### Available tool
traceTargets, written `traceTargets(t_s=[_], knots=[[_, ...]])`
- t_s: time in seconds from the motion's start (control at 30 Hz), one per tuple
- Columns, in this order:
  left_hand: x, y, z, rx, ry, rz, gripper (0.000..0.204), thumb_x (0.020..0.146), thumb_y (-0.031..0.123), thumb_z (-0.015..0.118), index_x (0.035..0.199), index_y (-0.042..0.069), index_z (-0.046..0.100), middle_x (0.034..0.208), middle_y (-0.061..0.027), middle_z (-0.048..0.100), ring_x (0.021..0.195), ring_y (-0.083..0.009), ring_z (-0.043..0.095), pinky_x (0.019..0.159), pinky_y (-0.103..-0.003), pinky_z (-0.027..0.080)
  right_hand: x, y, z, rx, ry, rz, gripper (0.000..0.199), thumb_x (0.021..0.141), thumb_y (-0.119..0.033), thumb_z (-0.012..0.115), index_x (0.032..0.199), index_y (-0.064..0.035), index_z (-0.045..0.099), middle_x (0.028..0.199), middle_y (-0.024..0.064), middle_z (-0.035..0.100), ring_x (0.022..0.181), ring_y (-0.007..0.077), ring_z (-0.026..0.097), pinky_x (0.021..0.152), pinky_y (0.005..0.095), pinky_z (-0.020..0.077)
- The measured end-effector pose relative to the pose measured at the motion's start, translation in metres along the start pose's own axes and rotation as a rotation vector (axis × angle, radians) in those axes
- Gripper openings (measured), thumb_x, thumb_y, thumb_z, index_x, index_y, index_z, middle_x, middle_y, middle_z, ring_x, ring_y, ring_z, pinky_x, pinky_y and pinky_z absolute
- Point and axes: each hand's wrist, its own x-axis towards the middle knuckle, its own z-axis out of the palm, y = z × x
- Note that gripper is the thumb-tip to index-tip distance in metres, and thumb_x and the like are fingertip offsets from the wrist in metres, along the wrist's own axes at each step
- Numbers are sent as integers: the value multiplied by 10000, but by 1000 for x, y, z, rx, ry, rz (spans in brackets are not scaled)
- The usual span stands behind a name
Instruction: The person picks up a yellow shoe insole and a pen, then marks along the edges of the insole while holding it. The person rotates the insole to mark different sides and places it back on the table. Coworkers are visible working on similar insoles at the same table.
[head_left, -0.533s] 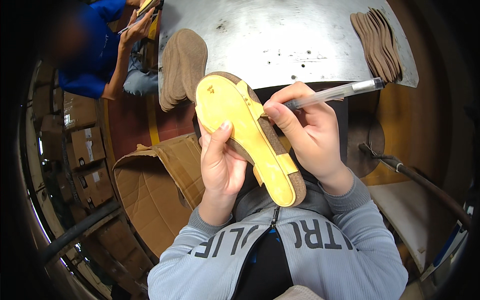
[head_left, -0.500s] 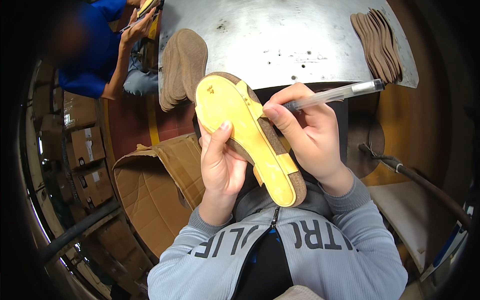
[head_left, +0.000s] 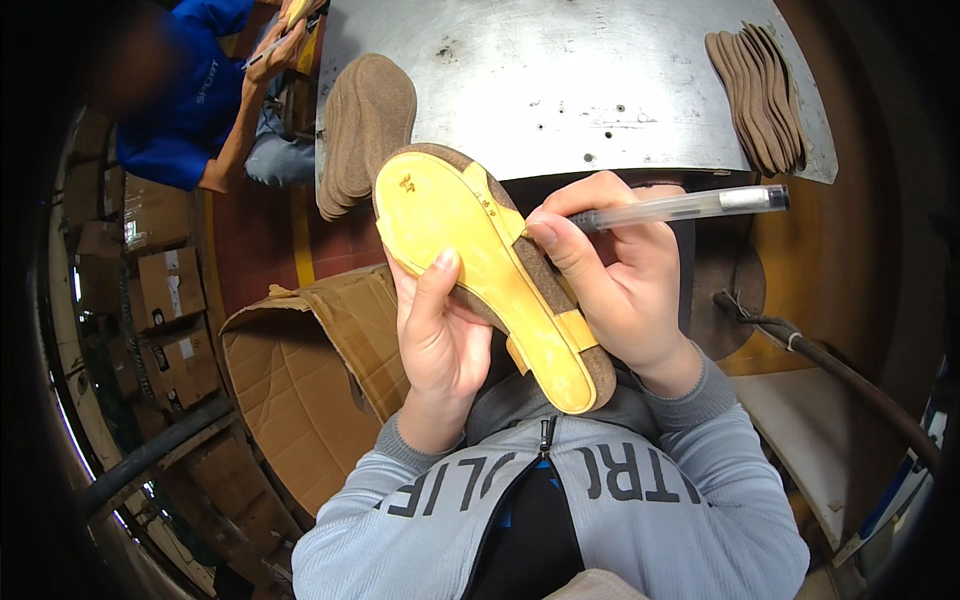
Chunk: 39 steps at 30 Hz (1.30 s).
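My left hand [head_left: 437, 330] grips a yellow sole-shaped template [head_left: 490, 265] together with a brown felt-like insole [head_left: 600, 375] behind it. The thumb presses on the yellow face, and the fingers are hidden underneath. Tabs of the template fold around the insole's edges, and brown shows along the right side and at the heel. My right hand [head_left: 625, 265] pinches a clear-barrelled pen [head_left: 690, 207] with a dark grip. Its writing end is at the tab on the template's right edge; the exact tip is hidden by my fingers.
Brown insoles [head_left: 365, 125] lie stacked at the left of the metal table [head_left: 520, 70], and another row of insoles [head_left: 762, 100] is at its far right. An open cardboard box [head_left: 300, 370] stands at left. A blue-shirted co-worker [head_left: 200, 100] sits at far left, holding a yellow piece and a pen.
The wide end of the template has shifted slightly left. My pen has swung a little, its back end now lower and further right. Both hands keep their holds.
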Motion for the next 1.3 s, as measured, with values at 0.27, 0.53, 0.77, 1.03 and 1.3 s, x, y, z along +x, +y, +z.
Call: traceTargets(t_s=[0.27,0.53,0.77,1.03,1.3], knots=[[-3,-3,0,-16,-4,44,553,882,43,492,1366,126,239,1275,-113,454,1178,-223,479,1004,-397,404,0,-4,-3,-31,-21,-11,55,868,-55,603,871,-1,590,747,26,583,647,62,529,593,175,409],[-8,-4,-7,-113,-43,17,556,869,98,523,1355,117,254,1241,-119,489,1109,-254,536,947,-449,459,-5,-7,-4,223,-3,-31,55,877,-37,579,898,14,571,824,61,562,696,82,565,631,198,494],[-9,-8,-13,-184,-222,32,368,933,213,449,1242,19,494,1201,-141,573,1129,-237,540,999,-410,412,-7,-11,-3,293,10,-36,72,882,-41,574,905,25,561,841,77,559,692,91,563,634,213,520],[-12,-8,-16,-170,-219,53,386,922,232,460,1247,26,496,1198,-136,577,1130,-231,540,998,-404,411,-8,-14,-3,315,17,-53,68,883,-42,574,896,24,562,823,73,561,683,82,558,616,202,495],[-12,-8,-15,-175,-316,48,385,920,231,461,1244,27,501,1188,-130,586,1108,-226,557,989,-392,425,-9,-14,-2,283,13,-82,77,885,-49,573,895,27,558,818,72,561,671,81,559,616,200,494]])
